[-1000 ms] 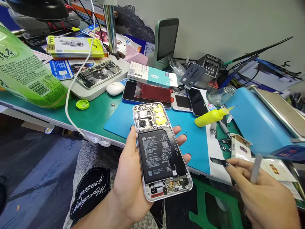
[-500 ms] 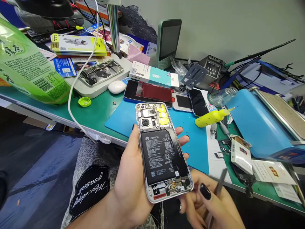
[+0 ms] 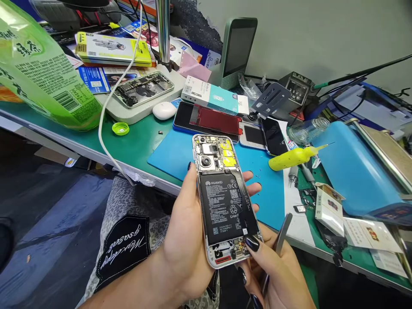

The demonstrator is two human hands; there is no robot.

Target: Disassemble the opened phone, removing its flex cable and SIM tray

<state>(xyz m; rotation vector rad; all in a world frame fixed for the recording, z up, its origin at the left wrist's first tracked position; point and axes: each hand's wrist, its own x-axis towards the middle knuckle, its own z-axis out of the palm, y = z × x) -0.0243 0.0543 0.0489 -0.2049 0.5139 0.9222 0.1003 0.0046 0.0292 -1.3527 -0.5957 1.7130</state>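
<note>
An opened phone rests tilted in my left hand, its back cover off. The thumb lies along the left edge, and fingertips show past the right edge. Its black HUAWEI battery fills the middle, with cameras and yellow-covered parts of the board above. My right hand is at the lower right corner, its thumb pressed on the bottom circuit parts. Grey metal tweezers are tucked in that hand, pointing up past the thumb; their lower part is mostly hidden by the fingers.
A blue mat lies on the green bench beyond the phone. On and around it are several phones, a red film, a yellow needle bottle and an opened small box. A green tea bottle stands left, near a white cable.
My right hand has moved up and left, and its thumb now lies on the phone's lower right corner. The view has shifted a little; the left hand still holds the phone.
</note>
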